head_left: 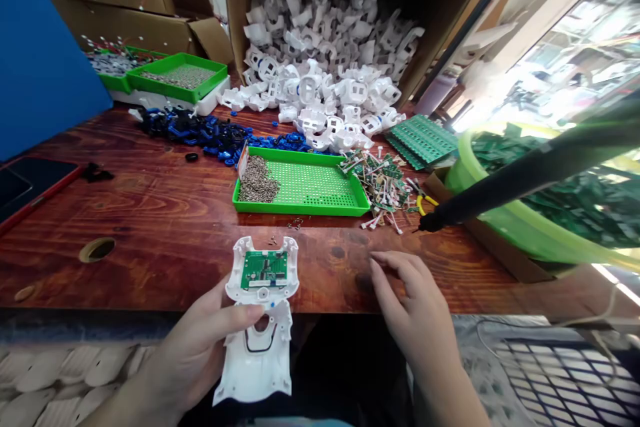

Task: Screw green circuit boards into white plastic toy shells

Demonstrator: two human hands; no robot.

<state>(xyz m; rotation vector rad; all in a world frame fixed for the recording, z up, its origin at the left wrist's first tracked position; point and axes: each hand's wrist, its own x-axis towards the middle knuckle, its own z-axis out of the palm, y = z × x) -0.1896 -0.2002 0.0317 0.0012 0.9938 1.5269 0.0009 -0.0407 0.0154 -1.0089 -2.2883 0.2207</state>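
Observation:
My left hand (210, 330) grips a white plastic housing (255, 367) at the table's front edge, thumb pressed on its middle. A green circuit board (265, 269) sits in the housing's upper part, and a black line or cord curves inside the lower part. Over the edge to the right is my right hand (413, 300), fingers loosely curved and thumb apart, with nothing visible between them. Beyond it, a black electric screwdriver (480, 197) slants in from the right, its tip pointing down-left.
A green tray (300, 209) holds small screws (257, 180). Beside it lie wired boards (383, 183) and yellow-handled pliers (425, 203). Behind are blue and black parts (210, 133) and a carton of white shells (325, 80). A green basin (465, 167) stands right, a phone (30, 183) left.

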